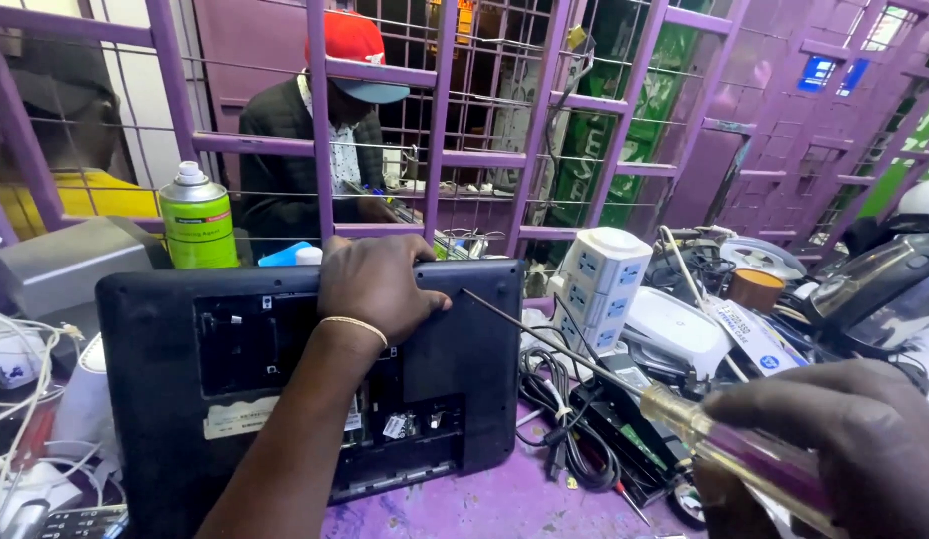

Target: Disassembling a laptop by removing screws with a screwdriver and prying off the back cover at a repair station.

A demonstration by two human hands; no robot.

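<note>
A black laptop (464,349) lies upside down on the purple bench, its bottom panels open and parts showing. My left hand (380,284) presses on its far edge, a thin bracelet at the wrist. My right hand (844,439) grips a screwdriver (684,419) with a clear yellow and purple handle. Its long thin shaft points left, and the tip rests near the laptop's upper right corner, close to my left thumb.
A green spray can (197,220) stands behind the laptop. A white tower power strip (599,284), tangled cables (554,399), a tape roll (754,289) and other devices crowd the right. Beyond the purple grille (440,120) sits a person in a red cap.
</note>
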